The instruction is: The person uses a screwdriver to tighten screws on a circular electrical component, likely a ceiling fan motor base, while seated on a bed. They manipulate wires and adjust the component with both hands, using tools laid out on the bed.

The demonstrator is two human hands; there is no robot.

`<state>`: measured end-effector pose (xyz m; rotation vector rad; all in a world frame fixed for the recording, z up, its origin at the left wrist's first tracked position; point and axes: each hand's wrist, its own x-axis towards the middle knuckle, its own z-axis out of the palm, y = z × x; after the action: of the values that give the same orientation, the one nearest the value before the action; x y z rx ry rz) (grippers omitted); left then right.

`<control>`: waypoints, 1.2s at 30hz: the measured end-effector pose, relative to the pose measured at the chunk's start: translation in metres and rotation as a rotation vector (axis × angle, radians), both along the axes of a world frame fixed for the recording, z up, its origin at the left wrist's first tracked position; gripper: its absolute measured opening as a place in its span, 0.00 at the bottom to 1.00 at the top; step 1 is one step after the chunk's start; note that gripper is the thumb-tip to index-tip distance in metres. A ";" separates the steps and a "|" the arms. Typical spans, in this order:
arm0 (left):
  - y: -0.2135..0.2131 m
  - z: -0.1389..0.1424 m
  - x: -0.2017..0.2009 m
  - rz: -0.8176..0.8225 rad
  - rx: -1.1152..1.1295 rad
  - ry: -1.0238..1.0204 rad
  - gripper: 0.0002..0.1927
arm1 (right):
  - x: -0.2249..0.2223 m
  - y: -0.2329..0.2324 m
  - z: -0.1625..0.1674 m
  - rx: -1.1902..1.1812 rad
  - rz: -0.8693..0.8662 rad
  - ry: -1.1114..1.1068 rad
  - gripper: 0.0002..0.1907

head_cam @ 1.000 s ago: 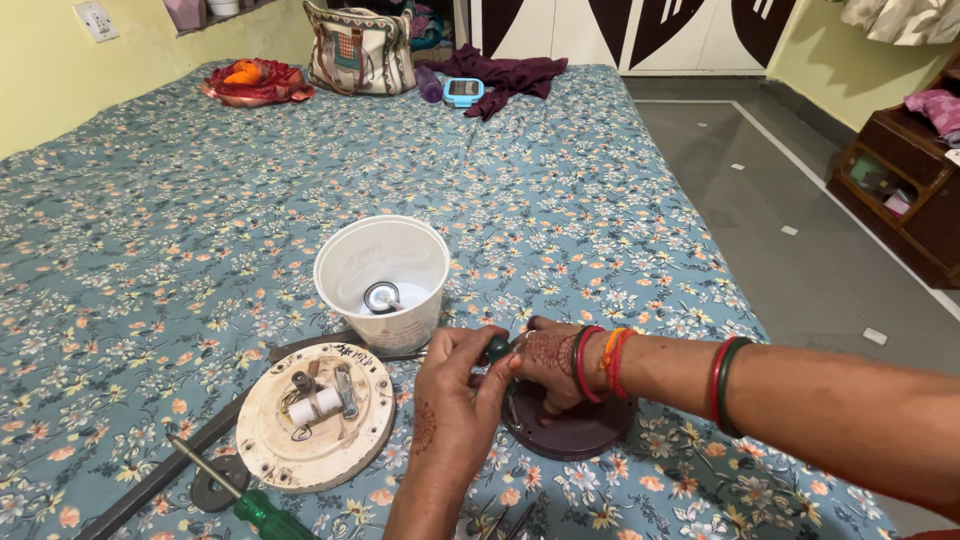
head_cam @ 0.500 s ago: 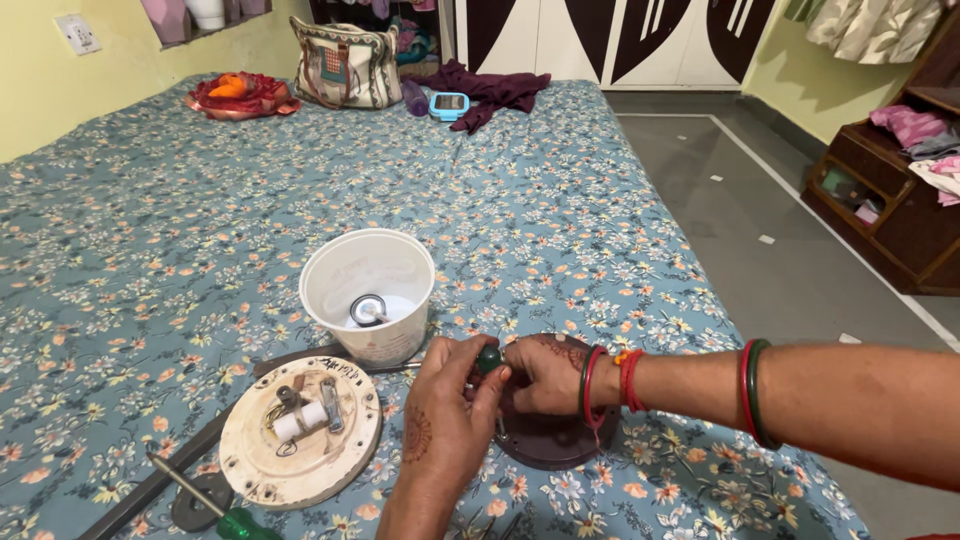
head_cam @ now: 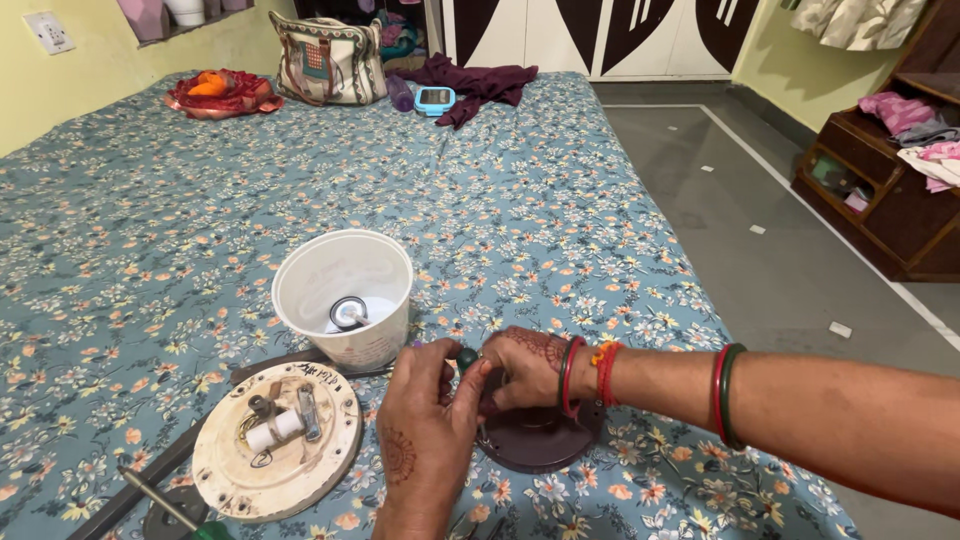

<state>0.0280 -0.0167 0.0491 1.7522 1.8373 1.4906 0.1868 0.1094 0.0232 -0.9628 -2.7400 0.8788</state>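
1. Two bare hands meet over a dark round disc (head_cam: 545, 445) lying on a flowered bedsheet (head_cam: 560, 210); the left hand (head_cam: 425, 440) comes up from the bottom edge, the right hand (head_cam: 525, 368) reaches in from the right, its wrist ringed with red and green bangles (head_cam: 585, 375).
2. The fingers of both hands are curled narrow around a small dark knob (head_cam: 467, 357) pinched between them; how firmly each grips it cannot be told, as the fingers cover most of it.
3. The disc sits directly under the right fingers, partly hidden by both hands; only its lower rim shows clear.
4. Just beyond the fingertips, up and to the left, stands a white plastic cup (head_cam: 343, 296) with a small metal ring (head_cam: 349, 313) resting inside it.
5. To the left of the left fingers lies a cream round plate (head_cam: 277, 453) carrying a small white cylinder (head_cam: 272, 432) and metal fittings.
6. A dark flat bar (head_cam: 300, 362) runs from behind the plate towards the cup's base.
7. Below and left of the plate, a screwdriver with a green handle (head_cam: 165, 505) lies across another dark piece at the bottom edge.
8. Well away from the fingers, at the far end of the sheet, rest a patterned handbag (head_cam: 325, 60), a red-and-orange cloth bundle (head_cam: 215, 93), a small blue gadget (head_cam: 435, 98) and a maroon garment (head_cam: 480, 80).
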 end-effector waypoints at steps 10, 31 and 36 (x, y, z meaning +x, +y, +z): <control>0.002 -0.006 -0.003 -0.051 0.123 0.070 0.15 | 0.006 0.012 -0.018 -0.249 0.206 0.327 0.13; 0.000 -0.003 -0.001 0.013 0.052 -0.015 0.15 | 0.004 0.007 -0.025 -0.448 0.084 0.378 0.16; 0.004 -0.005 -0.006 -0.002 0.111 0.030 0.14 | 0.007 0.010 -0.017 -0.501 0.098 0.392 0.17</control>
<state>0.0223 -0.0132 0.0437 1.8349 1.7987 1.6024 0.1939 0.1194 0.0058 -0.6226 -2.2892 1.6240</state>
